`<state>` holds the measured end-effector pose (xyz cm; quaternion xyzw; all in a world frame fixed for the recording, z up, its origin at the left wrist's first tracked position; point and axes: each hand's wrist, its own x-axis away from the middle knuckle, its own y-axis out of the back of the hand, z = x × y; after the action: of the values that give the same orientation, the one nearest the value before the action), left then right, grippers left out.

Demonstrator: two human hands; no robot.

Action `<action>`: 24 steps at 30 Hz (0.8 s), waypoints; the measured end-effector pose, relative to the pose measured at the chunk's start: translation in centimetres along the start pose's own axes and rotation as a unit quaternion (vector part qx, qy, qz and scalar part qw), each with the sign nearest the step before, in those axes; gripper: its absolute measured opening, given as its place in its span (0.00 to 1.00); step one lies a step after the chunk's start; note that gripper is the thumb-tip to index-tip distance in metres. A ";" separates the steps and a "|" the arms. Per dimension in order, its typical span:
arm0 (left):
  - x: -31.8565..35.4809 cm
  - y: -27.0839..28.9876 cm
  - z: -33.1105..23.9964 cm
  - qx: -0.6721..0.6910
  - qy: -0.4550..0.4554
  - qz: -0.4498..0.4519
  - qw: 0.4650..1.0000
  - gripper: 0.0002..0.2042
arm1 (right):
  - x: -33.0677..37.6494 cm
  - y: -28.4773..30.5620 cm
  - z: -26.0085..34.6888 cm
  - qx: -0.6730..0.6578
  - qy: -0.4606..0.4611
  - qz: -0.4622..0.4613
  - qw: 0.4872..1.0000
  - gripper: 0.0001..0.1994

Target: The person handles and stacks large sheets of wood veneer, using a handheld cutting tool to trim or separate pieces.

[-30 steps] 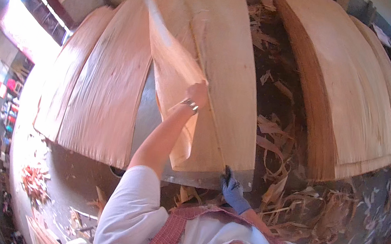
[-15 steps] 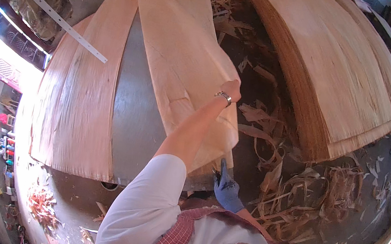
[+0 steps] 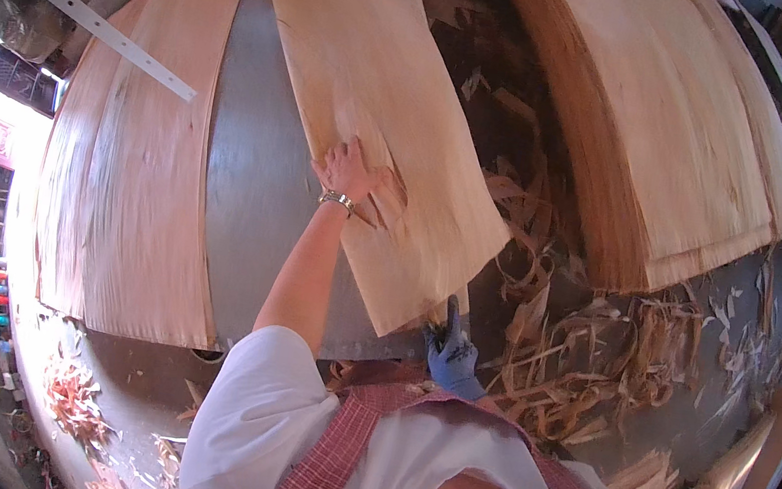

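Note:
A long, pale wood veneer sheet (image 3: 379,51) lies across a grey tabletop (image 3: 255,174), its near end slanting toward me. My bare left hand (image 3: 346,173), with a metal-banded watch at the wrist, rests spread on the sheet beside a torn, split patch (image 3: 386,195). In a blue glove with dark fingers, my right hand (image 3: 455,360) is at the sheet's near edge. Its visible fingers stand apart, pointing away from me; no held thing can be made out in it.
A pinkish veneer stack (image 3: 153,179) lies left. A thick veneer stack (image 3: 670,135) stands right. Curled wood scraps (image 3: 585,365) litter the area below it, and more shavings (image 3: 76,390) lie at lower left. A perforated metal strip (image 3: 105,30) juts in at upper left.
My left hand has let go of the sheet's folded-over right edge and moved left onto its surface. The sheet now lies flatter, unfolded. My right hand stays near the front edge.

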<state>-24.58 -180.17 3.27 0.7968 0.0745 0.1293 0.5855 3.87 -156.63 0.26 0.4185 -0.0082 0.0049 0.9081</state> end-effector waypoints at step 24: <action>6.4 0.6 24.5 0.229 0.235 -0.296 0.897 0.11 | -5.9 0.9 0.8 -0.039 -0.029 0.025 0.998 0.26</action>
<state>-11.33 -200.98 -2.23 0.7963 0.4703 0.1127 0.3633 -2.06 -156.70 1.36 0.3825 -0.0456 0.0148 0.9227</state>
